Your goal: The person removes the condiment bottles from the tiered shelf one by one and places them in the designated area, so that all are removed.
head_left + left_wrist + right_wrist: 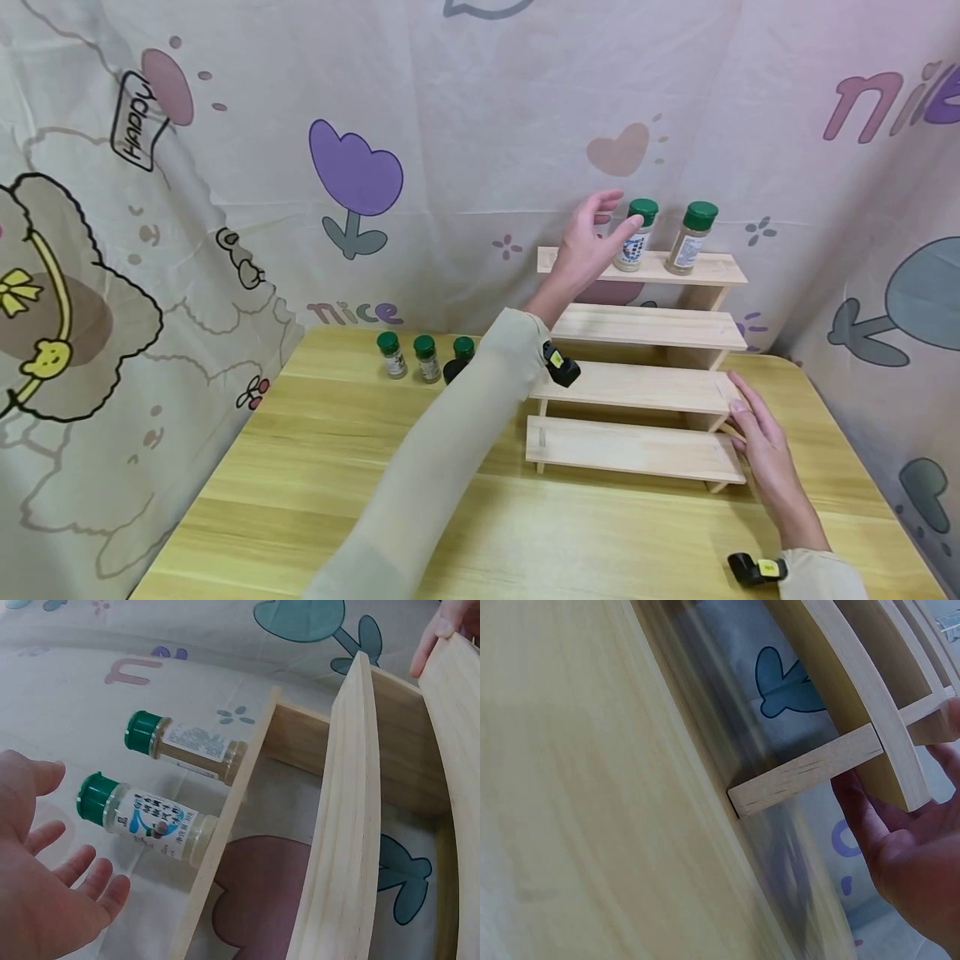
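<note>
A spice jar (632, 242) with a green cap and a printed label stands on the top tier of a stepped wooden rack (630, 450). My left hand (588, 237) is beside this jar, fingers spread and holding nothing. The left wrist view shows a gap between those fingers and the jar (154, 817). A second green-capped spice jar (692, 239), with brownish contents, stands to its right. At the rack's right end, my right hand (765, 454) holds the ends of the lower tiers. Its fingers touch the boards in the right wrist view.
Several green-capped jars (426, 360) stand at the back left of the wooden table (315, 467), partly behind my left forearm. A dark round thing (453, 369) is beside them. A printed cloth (465, 150) hangs behind the rack and along both sides.
</note>
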A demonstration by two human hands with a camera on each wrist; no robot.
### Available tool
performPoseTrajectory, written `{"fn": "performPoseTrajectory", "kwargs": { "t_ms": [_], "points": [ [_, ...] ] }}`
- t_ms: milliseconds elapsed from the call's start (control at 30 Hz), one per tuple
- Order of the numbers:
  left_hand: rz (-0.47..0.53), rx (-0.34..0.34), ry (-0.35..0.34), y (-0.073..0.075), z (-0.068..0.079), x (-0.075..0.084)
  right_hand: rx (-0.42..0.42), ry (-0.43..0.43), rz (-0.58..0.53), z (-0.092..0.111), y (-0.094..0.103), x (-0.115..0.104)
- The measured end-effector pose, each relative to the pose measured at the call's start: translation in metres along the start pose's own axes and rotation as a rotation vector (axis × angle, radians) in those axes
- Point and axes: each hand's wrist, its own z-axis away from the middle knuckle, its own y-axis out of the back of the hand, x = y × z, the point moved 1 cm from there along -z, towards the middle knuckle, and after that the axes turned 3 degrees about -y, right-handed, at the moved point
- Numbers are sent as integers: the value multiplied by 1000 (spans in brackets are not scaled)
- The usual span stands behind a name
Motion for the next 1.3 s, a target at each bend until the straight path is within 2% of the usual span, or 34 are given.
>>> {"fn": "performPoseTrajectory", "kwargs": {
  "t_ms": [100,200,333,500,1000,1300],
  "points": [
    [-26,-14,61,-5,-5,-2,-4,1,-10,1,0,1],
    [-4,-28,90,-11,-10,-4,-3,4,-27,2,0,1],
    [36,-53,90,-20,-15,-5,3,11,-50,3,0,2],
    [27,-60,84,-26,-18,-8,-8,19,-61,4,-2,3],
    [79,5,117,-25,-19,-15,-4,-9,-12,2,-3,1],
    [134,-10,139,-18,-15,-4,0,-15,20,-1,1,0]
  ]
}}
